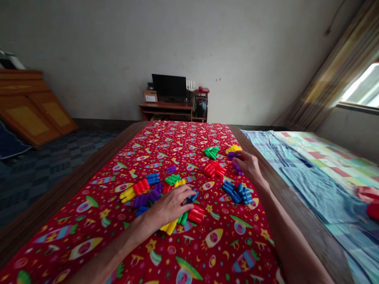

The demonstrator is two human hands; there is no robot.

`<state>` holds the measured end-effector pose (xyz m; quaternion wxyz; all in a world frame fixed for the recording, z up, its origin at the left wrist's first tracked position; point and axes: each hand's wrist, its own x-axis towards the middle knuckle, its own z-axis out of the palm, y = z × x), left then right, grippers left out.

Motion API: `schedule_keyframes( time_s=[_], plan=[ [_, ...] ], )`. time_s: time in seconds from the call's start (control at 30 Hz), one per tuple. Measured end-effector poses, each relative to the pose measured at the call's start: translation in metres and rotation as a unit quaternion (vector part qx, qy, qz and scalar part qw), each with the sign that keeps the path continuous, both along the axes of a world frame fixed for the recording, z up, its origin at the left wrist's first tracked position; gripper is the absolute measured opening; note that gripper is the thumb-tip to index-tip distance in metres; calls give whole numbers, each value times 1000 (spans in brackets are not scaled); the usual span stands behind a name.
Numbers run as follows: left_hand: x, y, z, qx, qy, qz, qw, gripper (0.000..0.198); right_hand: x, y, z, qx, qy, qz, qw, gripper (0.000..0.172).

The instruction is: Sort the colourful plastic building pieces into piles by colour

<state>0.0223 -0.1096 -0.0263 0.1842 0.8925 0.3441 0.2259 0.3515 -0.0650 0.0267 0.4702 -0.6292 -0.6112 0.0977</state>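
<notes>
My left hand [174, 202] reaches over a mixed heap of plastic pieces shaped like joined tubes, its thumb and fingers closed around a blue tube piece [194, 195]. Red pieces [196, 213], yellow pieces [169, 227] and purple pieces [148, 197] lie around and partly under that hand. Farther off on the right, my right hand [249, 162] pinches a purple tube piece [232, 156] at its fingertips, close to a yellow group [233, 149]. Another purple group [238, 169] is partly hidden below the right hand. Nearby are a green group [211, 152], a red group [214, 169] and a blue group [237, 192].
A red cloth [213, 260] with rocket prints covers the long wooden table [314, 236]. To the right is a bed [310, 169] with blue and checked covers. A desk [166, 105] with a monitor [169, 86] stands at the wall, and a wooden cabinet [32, 106] at left.
</notes>
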Motion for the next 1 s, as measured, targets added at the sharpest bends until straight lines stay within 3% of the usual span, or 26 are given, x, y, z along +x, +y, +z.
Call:
schedule_keyframes(
  time_s=[0.1, 0.23, 0.33, 0.43, 0.5, 0.57, 0.6, 0.67, 0.7, 0.77, 0.87, 1.0],
  plan=[
    [3, -2, -9, 15, 17, 14, 1000, 34, 27, 0, -10, -21, -61, -88, 994, 30],
    [9, -1, -8, 12, 22, 25, 999, 34, 34, -7, -17, -76, -173, -104, 977, 29],
    [12, 0, -2, -6, 19, 29, 999, 32, 28, -13, -6, -116, -254, -136, 951, 28],
    [14, 1, 2, -24, -4, 52, 998, 29, 11, -21, 13, -107, -290, -151, 939, 27],
    [15, 2, 2, -38, -32, 74, 996, 26, -11, -28, 23, -80, -281, -95, 952, 26],
    [14, 3, 2, -52, -41, 90, 994, 20, -38, -35, 24, -69, -249, 56, 964, 23],
    [14, 3, 2, -58, -32, 97, 993, 16, -53, -39, 21, -77, -233, 162, 956, 22],
    [11, 4, 4, -60, 2, 109, 992, 10, -81, -47, 7, -100, -221, 361, 900, 19],
    [8, 4, 6, -57, 23, 114, 992, 9, -92, -50, -1, -105, -229, 421, 871, 20],
    [2, 4, 13, -57, 61, 115, 990, 9, -108, -55, -19, -98, -266, 453, 845, 21],
    [-10, 1, 30, -90, 111, 65, 988, 11, -112, -59, -33, -74, -315, 415, 850, 19],
    [-17, -9, 48, -100, 171, 17, 980, 26, -92, -56, -16, -63, -372, 340, 861, 22]
  ],
)
